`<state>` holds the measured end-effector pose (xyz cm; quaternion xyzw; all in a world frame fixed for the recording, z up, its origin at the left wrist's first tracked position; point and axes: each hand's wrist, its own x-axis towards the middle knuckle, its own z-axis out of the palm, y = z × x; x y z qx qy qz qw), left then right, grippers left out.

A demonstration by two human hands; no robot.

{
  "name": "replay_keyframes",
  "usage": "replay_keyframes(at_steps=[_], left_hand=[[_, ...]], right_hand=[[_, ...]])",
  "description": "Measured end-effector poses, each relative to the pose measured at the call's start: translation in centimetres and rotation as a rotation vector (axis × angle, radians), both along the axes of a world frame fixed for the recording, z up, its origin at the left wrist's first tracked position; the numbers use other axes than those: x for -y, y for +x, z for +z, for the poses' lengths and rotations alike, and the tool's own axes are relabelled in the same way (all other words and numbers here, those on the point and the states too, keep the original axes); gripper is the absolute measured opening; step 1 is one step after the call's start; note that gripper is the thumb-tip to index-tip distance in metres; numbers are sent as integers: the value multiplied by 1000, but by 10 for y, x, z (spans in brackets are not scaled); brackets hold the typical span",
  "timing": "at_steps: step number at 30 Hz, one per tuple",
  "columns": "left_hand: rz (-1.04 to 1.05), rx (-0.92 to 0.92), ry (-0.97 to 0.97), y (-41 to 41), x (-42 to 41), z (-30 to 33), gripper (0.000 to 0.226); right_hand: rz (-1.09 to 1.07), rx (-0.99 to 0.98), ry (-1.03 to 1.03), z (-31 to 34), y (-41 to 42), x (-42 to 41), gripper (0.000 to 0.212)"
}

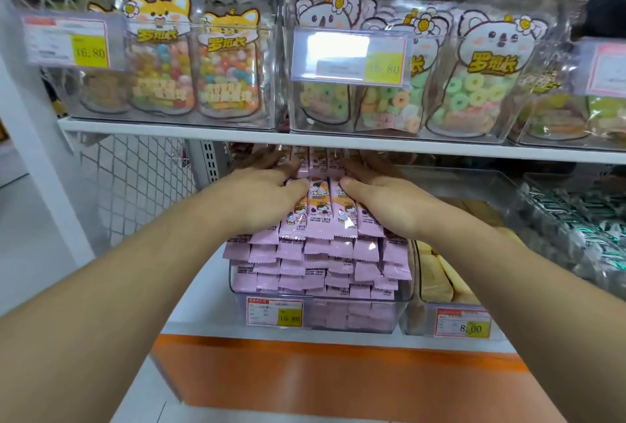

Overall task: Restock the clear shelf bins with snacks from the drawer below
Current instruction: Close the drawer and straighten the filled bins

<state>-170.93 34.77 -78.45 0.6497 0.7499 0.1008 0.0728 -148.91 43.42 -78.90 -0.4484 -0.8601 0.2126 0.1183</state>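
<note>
A clear shelf bin [399, 300] on the lower shelf is heaped above its rim with pink snack packets [318, 253]. My left hand [257, 195] lies flat on the left side of the top layer, fingers stretched toward the back. My right hand [382, 199] lies flat on the right side of the same layer, thumb pointing inward. Between the two hands a few packets with cartoon prints [321, 209] show. The fingertips reach under the upper shelf board [203, 133]. The orange drawer front [321, 375] sits below the shelf.
Right of the pink bin stand a bin of yellow wafers [437, 283] and one of green-wrapped sweets [576, 239]. The upper shelf holds clear bins of candy bags [223, 73] and gummy-ring bags [474, 90] with price tags. A wire mesh panel [135, 178] closes the left side.
</note>
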Motion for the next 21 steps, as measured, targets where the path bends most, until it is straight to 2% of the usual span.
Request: replay_keyframes(at_steps=[12,21], left_hand=[[14,13,-10,-2,0,0,70],[35,-5,1,2,4,4,80]], right_hand=[[28,96,54,-1,-9,-4,59],[30,45,20,2,-5,-4,59]])
